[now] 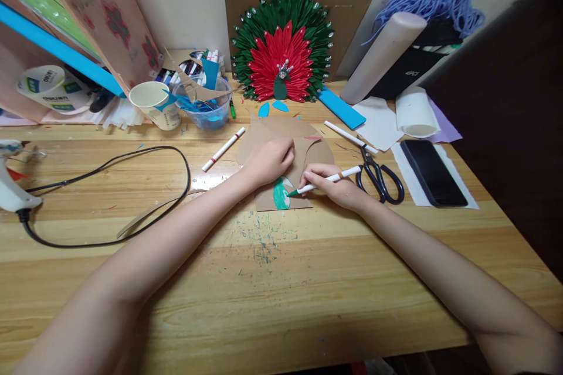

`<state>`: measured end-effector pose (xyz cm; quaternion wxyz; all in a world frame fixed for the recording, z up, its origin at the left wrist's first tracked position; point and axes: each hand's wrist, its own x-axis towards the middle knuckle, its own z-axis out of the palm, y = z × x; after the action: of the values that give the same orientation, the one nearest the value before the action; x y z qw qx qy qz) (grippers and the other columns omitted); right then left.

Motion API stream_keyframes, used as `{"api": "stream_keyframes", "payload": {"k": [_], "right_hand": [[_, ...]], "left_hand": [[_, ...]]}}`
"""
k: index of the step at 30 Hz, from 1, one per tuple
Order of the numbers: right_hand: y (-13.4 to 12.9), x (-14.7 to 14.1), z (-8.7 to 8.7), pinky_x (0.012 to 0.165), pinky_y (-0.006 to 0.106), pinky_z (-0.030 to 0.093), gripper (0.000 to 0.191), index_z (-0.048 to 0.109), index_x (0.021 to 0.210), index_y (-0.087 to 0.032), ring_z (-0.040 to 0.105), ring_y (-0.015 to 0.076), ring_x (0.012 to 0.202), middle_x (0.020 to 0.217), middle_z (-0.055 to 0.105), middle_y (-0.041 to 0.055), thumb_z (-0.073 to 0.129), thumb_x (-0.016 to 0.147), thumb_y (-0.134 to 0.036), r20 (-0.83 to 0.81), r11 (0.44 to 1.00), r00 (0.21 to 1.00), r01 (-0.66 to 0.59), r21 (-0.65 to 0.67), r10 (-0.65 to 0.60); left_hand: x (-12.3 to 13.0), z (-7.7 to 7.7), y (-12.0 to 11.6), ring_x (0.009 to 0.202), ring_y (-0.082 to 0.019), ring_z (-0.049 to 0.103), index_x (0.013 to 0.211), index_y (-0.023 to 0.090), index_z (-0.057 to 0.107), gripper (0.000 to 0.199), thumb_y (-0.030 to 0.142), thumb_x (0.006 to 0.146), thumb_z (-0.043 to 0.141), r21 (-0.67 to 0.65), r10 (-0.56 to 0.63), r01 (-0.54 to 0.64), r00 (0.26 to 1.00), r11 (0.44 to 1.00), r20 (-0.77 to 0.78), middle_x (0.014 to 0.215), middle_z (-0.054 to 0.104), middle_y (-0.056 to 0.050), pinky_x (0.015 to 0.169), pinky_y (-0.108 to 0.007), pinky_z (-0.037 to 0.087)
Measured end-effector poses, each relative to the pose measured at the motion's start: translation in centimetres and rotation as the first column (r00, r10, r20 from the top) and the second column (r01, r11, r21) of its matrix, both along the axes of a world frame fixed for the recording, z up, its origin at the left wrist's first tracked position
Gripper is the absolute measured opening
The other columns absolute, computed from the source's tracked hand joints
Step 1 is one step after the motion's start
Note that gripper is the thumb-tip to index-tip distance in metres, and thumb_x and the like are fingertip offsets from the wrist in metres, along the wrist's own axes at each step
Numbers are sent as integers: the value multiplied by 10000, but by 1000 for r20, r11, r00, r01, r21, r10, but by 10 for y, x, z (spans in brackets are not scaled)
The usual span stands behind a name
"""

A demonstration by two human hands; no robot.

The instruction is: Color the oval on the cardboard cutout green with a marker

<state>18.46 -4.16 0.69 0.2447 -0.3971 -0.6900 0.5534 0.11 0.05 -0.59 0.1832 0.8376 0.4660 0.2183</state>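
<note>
My right hand grips a white-barrelled marker, its green tip on a small paper cutout. Green ink covers most of that cutout, with white patches at its right side and top. Under it lies a brown cardboard piece. Curled into a loose fist, my left hand rests on the cardboard just above the cutout; its inner fingers are hidden. Right of my right hand are black-handled scissors, touching or close to the marker's back end. A capped marker lies left of the cardboard.
A red and green paper peacock stands at the back. Left of it are a tub of scraps and a paper cup. A glue gun trails its black cable at left. At right lies a phone.
</note>
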Motion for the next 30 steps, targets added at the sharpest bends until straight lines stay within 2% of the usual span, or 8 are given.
{"api": "stream_keyframes", "payload": {"k": [6, 30], "right_hand": [[-1, -1, 0, 653, 252, 487, 260, 613, 766, -169, 621, 130, 701, 752, 649, 25, 507, 903, -364, 13, 1000, 1000, 23, 19, -24], [1, 1, 1, 640, 272, 465, 314, 617, 727, -168, 604, 148, 676, 707, 654, 29, 502, 895, -407, 35, 999, 999, -10, 38, 9]], "left_hand": [[1, 1, 0, 770, -164, 587, 856, 158, 564, 239, 229, 894, 339, -2, -1, 1, 1000, 1000, 0, 855, 663, -71, 687, -280, 413], [1, 1, 0, 771, -167, 583, 857, 164, 560, 243, 236, 895, 331, -2, -5, 5, 1000, 1000, 4, 857, 661, -71, 689, -285, 413]]}}
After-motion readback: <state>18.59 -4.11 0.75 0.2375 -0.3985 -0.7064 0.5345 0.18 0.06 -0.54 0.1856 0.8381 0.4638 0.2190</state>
